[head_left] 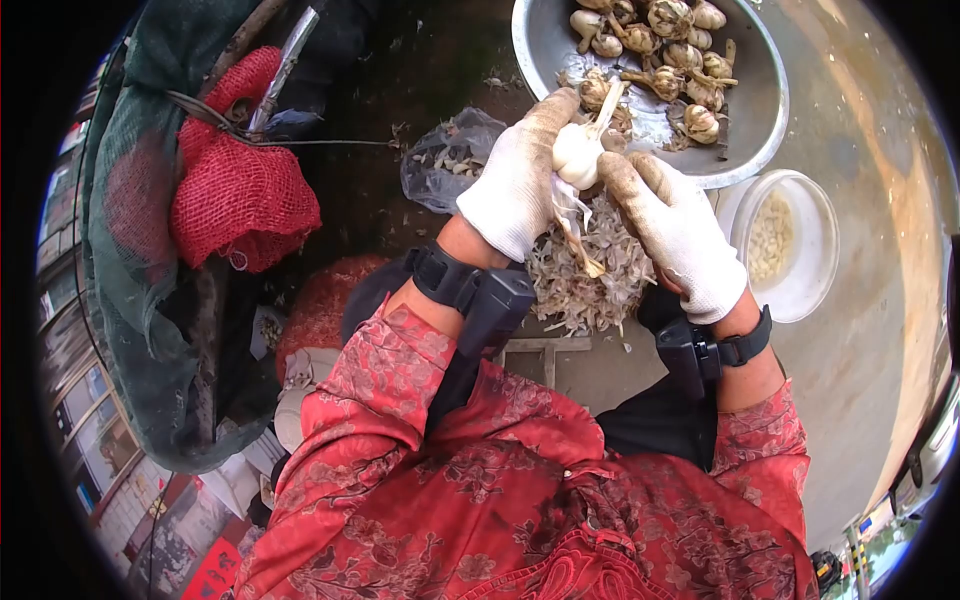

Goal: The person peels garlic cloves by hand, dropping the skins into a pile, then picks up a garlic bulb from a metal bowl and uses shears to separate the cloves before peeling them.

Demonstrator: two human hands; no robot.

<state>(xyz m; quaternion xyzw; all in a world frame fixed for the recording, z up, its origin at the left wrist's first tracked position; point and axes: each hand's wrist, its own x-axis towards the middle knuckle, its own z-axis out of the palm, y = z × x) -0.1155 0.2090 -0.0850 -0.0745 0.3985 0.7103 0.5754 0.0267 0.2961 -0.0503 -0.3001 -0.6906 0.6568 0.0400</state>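
A white garlic bulb (577, 155) with its stalk pointing up is held between my two gloved hands. My left hand (520, 170) is closed around the bulb's left side. My right hand (675, 225) has its fingertips bent against the bulb's right side. From the bulb's lower end hangs a strip of loose peel (578, 235). Below the hands lies a heap of garlic skins (590, 275). Just beyond them, a metal basin (755, 130) holds several unpeeled garlic bulbs (665, 50) with stalks.
To the right stands a white plastic tub (815, 245) with pale cloves inside. A clear plastic bag (450, 165) with bits in it lies on the left. Farther left hang a red mesh sack (245, 205) and green netting (125, 330). A thin wire crosses near the sack.
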